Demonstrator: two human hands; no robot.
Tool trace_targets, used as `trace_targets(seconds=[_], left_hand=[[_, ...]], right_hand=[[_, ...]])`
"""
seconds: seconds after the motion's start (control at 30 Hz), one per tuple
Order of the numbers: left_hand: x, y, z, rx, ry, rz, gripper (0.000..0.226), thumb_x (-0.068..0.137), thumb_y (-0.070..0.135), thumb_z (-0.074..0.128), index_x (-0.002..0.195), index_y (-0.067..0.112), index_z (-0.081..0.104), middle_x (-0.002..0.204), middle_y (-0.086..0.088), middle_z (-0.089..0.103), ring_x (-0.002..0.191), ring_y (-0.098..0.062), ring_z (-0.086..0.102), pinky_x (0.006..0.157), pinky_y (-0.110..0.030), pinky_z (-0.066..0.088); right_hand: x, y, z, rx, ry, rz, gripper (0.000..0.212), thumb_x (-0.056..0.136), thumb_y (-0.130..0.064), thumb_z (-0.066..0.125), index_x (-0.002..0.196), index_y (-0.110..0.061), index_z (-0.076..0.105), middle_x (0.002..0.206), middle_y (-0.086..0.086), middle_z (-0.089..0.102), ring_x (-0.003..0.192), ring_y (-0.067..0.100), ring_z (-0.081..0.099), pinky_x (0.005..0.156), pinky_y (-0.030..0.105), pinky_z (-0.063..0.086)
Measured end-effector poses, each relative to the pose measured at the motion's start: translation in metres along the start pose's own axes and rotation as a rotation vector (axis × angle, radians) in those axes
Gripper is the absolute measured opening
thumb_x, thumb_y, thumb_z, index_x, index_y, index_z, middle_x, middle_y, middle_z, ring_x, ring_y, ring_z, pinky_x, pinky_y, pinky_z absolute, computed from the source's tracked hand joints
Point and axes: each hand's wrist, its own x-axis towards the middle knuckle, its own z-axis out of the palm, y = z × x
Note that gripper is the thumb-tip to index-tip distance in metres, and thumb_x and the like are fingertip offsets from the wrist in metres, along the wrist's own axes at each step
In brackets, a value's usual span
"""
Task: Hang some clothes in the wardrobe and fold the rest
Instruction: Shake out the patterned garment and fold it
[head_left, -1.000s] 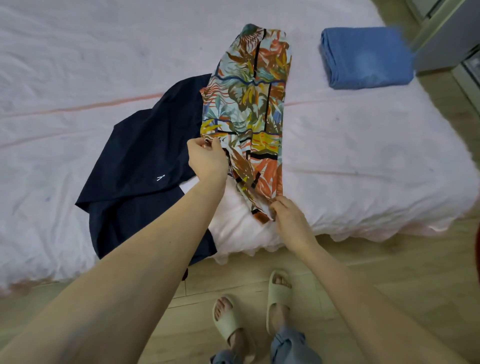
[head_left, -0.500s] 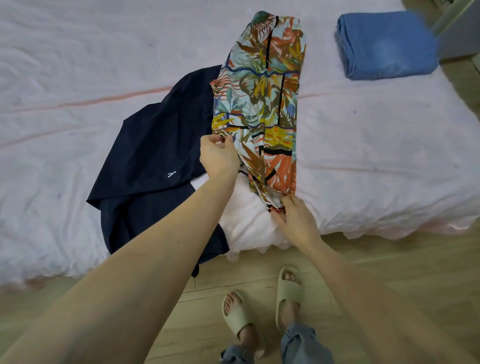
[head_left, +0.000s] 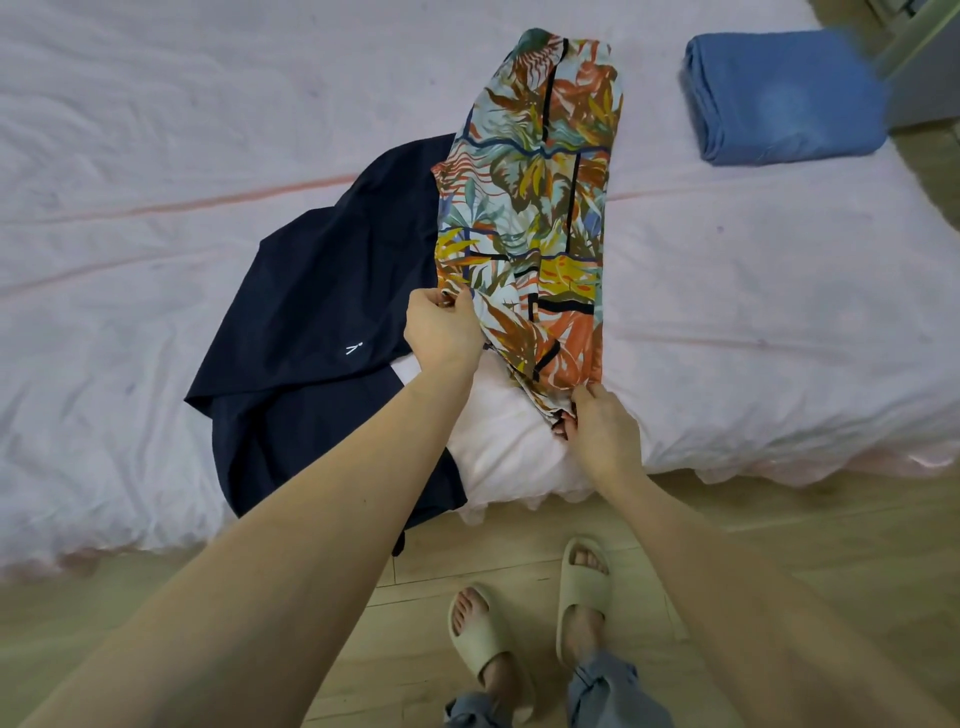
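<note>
Left hand (head_left: 441, 332) pinching patterned garment (head_left: 530, 208) edge, right hand (head_left: 602, 431) gripping its near corner, fingertips partly hidden underneath

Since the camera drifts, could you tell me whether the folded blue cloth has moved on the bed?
No; the folded blue cloth keeps its place just beyond the pink seam in the sheet.

1. Home bedroom indicated: bed (head_left: 156, 130) covered w/ wrinkled pale pink sheet fills most of view.
2. Clothes laid on it: patterned garment (head_left: 535, 197), navy garment (head_left: 322, 291), folded blue item (head_left: 784, 98).
3. Light wood-plank floor (head_left: 779, 545) seen below; soft slippers (head_left: 584, 582) worn, i.e. domestic setting.
</note>
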Motion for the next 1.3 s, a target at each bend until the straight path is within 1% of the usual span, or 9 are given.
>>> trace_targets(seconds=[0.23, 0.37, 0.6, 0.77, 0.87, 1.0, 1.13, 1.2, 1.3], left_hand=[[-0.001, -0.034, -0.043, 0.170, 0.005, -0.090, 0.012, 0.088, 0.025, 0.059, 0.083, 0.015, 0.055, 0.080, 0.002, 0.059, 0.080, -0.022, 0.066, 0.074, -0.035, 0.057], [-0.021, -0.048, -0.070, 0.174, 0.025, -0.225, 0.013, 0.083, 0.023, 0.064, 0.089, 0.015, 0.055, 0.093, -0.006, 0.060, 0.086, -0.029, 0.065, 0.077, -0.044, 0.058], [-0.065, -0.065, -0.078, 0.097, 0.115, -0.252, 0.020, 0.086, 0.007, 0.058, 0.090, 0.015, 0.039, 0.087, -0.004, 0.047, 0.084, -0.032, 0.063, 0.073, -0.046, 0.058], [-0.086, -0.060, -0.082, 0.309, 0.181, 0.025, 0.013, 0.092, 0.009, 0.054, 0.091, 0.009, 0.041, 0.086, -0.003, 0.049, 0.079, -0.019, 0.044, 0.066, -0.029, 0.034], [-0.099, -0.073, -0.081, 0.514, 0.095, 0.080, 0.005, 0.090, 0.003, 0.048, 0.086, 0.004, 0.050, 0.090, -0.013, 0.056, 0.076, -0.024, 0.047, 0.063, -0.031, 0.033], [-0.103, -0.090, -0.087, 0.518, 0.001, 0.293, 0.016, 0.089, -0.001, 0.046, 0.081, 0.007, 0.057, 0.081, -0.005, 0.059, 0.072, -0.021, 0.051, 0.057, -0.030, 0.036], [-0.108, -0.126, -0.089, 0.755, -0.214, 0.353, 0.023, 0.089, -0.003, 0.052, 0.085, 0.015, 0.067, 0.111, -0.011, 0.057, 0.081, -0.019, 0.055, 0.072, -0.028, 0.043], [-0.116, -0.131, -0.084, 0.931, -0.296, 0.415, 0.022, 0.092, 0.002, 0.048, 0.106, 0.008, 0.063, 0.132, -0.009, 0.045, 0.085, -0.023, 0.055, 0.076, -0.032, 0.045], [-0.124, -0.127, -0.089, 1.134, -0.494, 0.742, 0.047, 0.096, 0.009, 0.041, 0.139, 0.026, 0.042, 0.155, -0.002, 0.029, 0.107, -0.030, 0.060, 0.085, -0.041, 0.052]], right_hand=[[-0.026, 0.018, -0.037, -0.181, 0.016, -0.081, 0.013, 0.089, -0.016, 0.056, 0.097, -0.008, 0.061, 0.093, 0.008, 0.063, 0.076, 0.033, 0.063, 0.059, 0.033, 0.043], [-0.059, 0.032, -0.065, -0.291, 0.064, -0.334, 0.023, 0.061, 0.002, 0.080, 0.074, -0.005, 0.062, 0.070, 0.009, 0.057, 0.046, 0.032, 0.056, 0.038, 0.026, 0.030], [-0.073, 0.048, -0.110, -0.461, 0.087, -0.647, 0.037, 0.049, 0.003, 0.083, 0.079, -0.009, 0.065, 0.081, 0.008, 0.064, 0.062, 0.026, 0.060, 0.040, 0.026, 0.037], [-0.072, 0.051, -0.128, -0.221, 0.255, -0.557, 0.033, 0.075, -0.002, 0.052, 0.108, -0.008, 0.051, 0.089, 0.016, 0.062, 0.064, 0.033, 0.062, 0.041, 0.031, 0.040], [-0.091, 0.053, -0.112, -0.186, 0.052, -0.463, 0.061, 0.083, -0.001, 0.049, 0.133, -0.021, 0.022, 0.119, 0.016, 0.057, 0.087, 0.037, 0.061, 0.061, 0.034, 0.041], [-0.102, 0.070, -0.103, -0.093, 0.150, -0.415, 0.043, 0.084, -0.010, 0.038, 0.125, -0.010, 0.052, 0.117, 0.012, 0.057, 0.094, 0.034, 0.060, 0.068, 0.037, 0.049], [-0.114, 0.078, -0.081, -0.226, -0.160, -0.401, 0.041, 0.090, -0.004, 0.044, 0.129, -0.012, 0.054, 0.125, 0.010, 0.055, 0.110, 0.030, 0.057, 0.082, 0.034, 0.047], [-0.116, 0.080, -0.077, -0.190, -0.147, -0.373, 0.041, 0.088, 0.002, 0.043, 0.126, -0.010, 0.056, 0.120, 0.012, 0.059, 0.107, 0.029, 0.058, 0.080, 0.032, 0.045], [-0.117, 0.092, -0.075, -0.095, -0.110, -0.365, 0.049, 0.084, 0.010, 0.043, 0.126, -0.011, 0.055, 0.116, 0.014, 0.062, 0.098, 0.031, 0.059, 0.073, 0.033, 0.044]])
